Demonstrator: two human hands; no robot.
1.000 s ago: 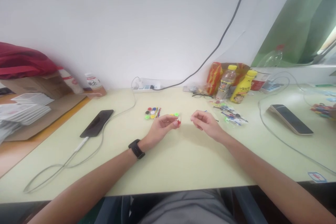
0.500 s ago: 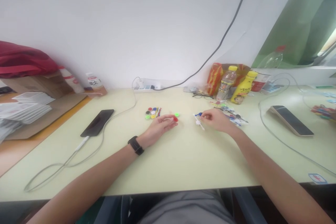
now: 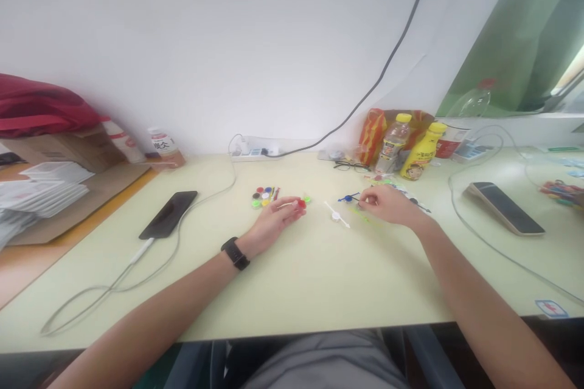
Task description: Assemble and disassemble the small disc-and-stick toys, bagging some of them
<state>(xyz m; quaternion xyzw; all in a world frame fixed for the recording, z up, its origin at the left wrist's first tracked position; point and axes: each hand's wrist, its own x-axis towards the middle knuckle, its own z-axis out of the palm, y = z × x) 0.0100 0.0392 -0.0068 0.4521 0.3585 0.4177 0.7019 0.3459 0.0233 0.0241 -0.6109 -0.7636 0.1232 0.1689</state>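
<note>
Large dark Chinese-looking characters, too blurred to read surely, mark a bottle's white label (image 3: 163, 144) at the table's (image 3: 292, 292) back left corner. Lettering on the yellow bottle (image 3: 420, 155), back right, is illegible.

a plain, matte white wall (image 3: 205, 48) rises behind the pale yellow-green, smooth-topped table (image 3: 292, 292). beyond the table's far right corner, a translucent green sheet (image 3: 515, 42) slants above a white ledge (image 3: 547, 124), with a bright gap (image 3: 575, 73) at its edge. left of the table lies an orange-brown wooden surface (image 3: 13, 273). soft, even light covers the table.
</note>
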